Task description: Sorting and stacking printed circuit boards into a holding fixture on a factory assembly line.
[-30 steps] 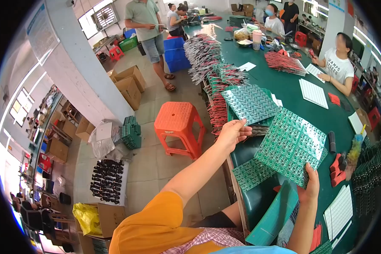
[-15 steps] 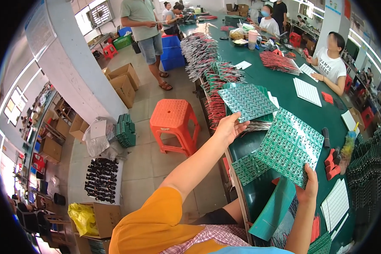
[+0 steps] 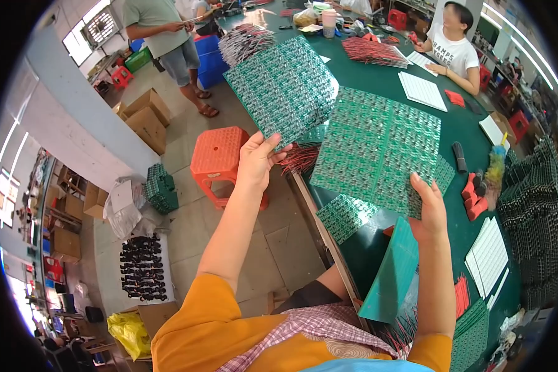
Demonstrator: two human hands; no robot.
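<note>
Board (image 3: 285,87), studded, extends beyond your pinching left hand (image 3: 258,162), nearer the plastic stool (image 3: 217,150) than the rectangular board (image 3: 378,146) your right hand (image 3: 429,208) grips.

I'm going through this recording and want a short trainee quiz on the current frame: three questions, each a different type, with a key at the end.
1. True or false: the left hand holds one green circuit-board panel, and the right hand holds another panel.

2. Where is the red-orange stool?
A) On top of the green table
B) On the floor, to the left of the green table
C) On the floor, to the right of the green table

3. Fill in: the co-worker across the table wears a ____ T-shirt.

Key: 1. True; 2. B; 3. white
</note>
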